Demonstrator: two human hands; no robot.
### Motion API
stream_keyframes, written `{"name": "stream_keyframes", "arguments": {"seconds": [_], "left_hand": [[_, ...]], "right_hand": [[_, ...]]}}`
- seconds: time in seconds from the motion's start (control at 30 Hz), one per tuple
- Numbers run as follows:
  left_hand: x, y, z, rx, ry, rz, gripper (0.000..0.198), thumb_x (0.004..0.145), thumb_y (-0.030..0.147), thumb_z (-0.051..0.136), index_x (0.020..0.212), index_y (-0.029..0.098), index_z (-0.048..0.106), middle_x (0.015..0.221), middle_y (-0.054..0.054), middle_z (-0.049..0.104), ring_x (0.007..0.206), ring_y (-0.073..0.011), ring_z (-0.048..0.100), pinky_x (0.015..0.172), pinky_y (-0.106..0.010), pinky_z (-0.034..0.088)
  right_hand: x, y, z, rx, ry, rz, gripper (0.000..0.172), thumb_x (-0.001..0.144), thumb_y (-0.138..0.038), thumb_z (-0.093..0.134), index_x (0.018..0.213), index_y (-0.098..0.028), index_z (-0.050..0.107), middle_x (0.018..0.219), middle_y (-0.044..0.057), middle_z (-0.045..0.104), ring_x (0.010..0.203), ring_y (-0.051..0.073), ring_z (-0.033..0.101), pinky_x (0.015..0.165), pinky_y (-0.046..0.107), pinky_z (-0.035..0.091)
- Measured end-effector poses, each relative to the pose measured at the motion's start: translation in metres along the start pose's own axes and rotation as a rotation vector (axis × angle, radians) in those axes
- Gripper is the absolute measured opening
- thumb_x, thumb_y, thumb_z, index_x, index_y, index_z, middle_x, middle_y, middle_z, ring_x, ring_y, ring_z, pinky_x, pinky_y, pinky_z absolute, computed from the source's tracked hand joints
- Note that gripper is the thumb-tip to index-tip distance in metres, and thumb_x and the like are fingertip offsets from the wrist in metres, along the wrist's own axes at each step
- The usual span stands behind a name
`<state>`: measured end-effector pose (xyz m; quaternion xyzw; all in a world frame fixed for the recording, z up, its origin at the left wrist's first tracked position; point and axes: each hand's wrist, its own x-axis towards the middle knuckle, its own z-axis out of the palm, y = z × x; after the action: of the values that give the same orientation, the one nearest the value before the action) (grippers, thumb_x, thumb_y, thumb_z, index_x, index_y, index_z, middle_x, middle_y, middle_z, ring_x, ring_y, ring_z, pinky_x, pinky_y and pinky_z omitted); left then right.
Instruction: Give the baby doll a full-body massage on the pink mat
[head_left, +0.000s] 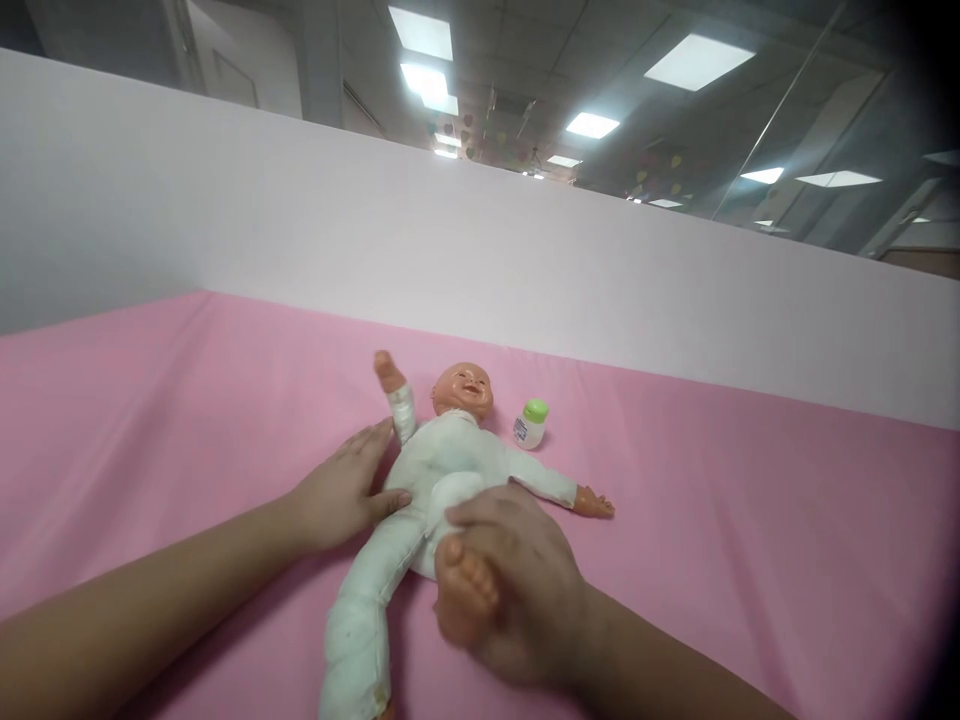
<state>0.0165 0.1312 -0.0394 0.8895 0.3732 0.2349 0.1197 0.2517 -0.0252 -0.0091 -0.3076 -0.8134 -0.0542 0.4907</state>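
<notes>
The left hand (341, 490) lies flat and open against the side of the doll (442, 465), fingers stretched along the sheet and the thumb resting on the doll's hip; it presses rather than clasps. The doll, in white clothes, lies on its back near the middle of the pink sheet (750, 560), head toward the far wall, one arm raised beside its head and the other stretched out to the right. One leg points down toward the near edge. The right hand (525, 590) is closed around the other leg, holding its bare foot (465, 588) lifted off the sheet. A small bottle (531, 424) with a green cap stands just beside the doll's head. A white wall (525, 260) rises behind.
</notes>
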Motion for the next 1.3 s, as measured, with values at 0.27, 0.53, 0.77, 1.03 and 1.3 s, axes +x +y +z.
{"name": "stream_keyframes", "arguments": {"seconds": [0.27,0.53,0.77,1.03,1.3], "left_hand": [[0.006,0.004,-0.015,-0.07,-0.126,-0.139,0.076,0.08,0.067,0.066,0.138,0.02,0.054,0.137,-0.015,0.06,0.125,-0.0451,0.055,0.101,-0.055,0.045],[0.006,-0.017,0.004,-0.078,0.035,0.019,0.104,0.077,0.063,0.074,0.159,0.021,0.027,0.162,-0.021,0.034,0.149,-0.0486,0.029,0.116,-0.064,0.033],[0.003,0.007,-0.005,0.116,-0.027,0.357,0.063,0.093,0.032,0.06,0.152,0.025,0.039,0.17,-0.008,0.023,0.158,-0.034,0.012,0.127,-0.055,0.02],[0.003,0.016,-0.002,0.182,-0.141,0.39,0.061,0.092,0.017,0.052,0.151,0.028,0.041,0.17,-0.003,0.024,0.157,-0.03,0.015,0.126,-0.057,0.022],[0.006,0.018,-0.008,0.075,-0.061,0.401,0.05,0.086,0.018,0.06,0.135,0.025,0.058,0.161,-0.008,0.041,0.152,-0.0316,0.03,0.127,-0.054,0.023]], "right_hand": [[-0.017,-0.016,0.019,0.057,-0.512,-0.233,0.01,0.099,-0.025,0.06,0.09,-0.022,0.057,0.085,-0.004,0.069,0.079,0.008,0.063,0.083,0.022,0.049],[-0.015,-0.014,0.024,0.051,-0.543,-0.277,0.017,0.104,-0.027,0.051,0.092,-0.021,0.062,0.09,-0.005,0.071,0.082,0.007,0.063,0.087,0.021,0.052],[-0.002,-0.022,0.005,-0.239,-0.054,-0.267,0.011,0.097,-0.016,0.06,0.106,-0.017,0.067,0.12,0.006,0.074,0.116,0.016,0.066,0.115,0.036,0.049],[-0.002,0.042,0.01,-0.249,0.077,0.137,0.044,0.084,-0.009,0.066,0.126,-0.022,0.061,0.133,0.01,0.066,0.133,0.029,0.055,0.112,0.056,0.048],[0.0,0.039,0.009,-0.176,0.049,0.142,0.038,0.084,-0.012,0.063,0.12,-0.023,0.061,0.127,0.01,0.068,0.119,0.027,0.062,0.107,0.053,0.049]]}}
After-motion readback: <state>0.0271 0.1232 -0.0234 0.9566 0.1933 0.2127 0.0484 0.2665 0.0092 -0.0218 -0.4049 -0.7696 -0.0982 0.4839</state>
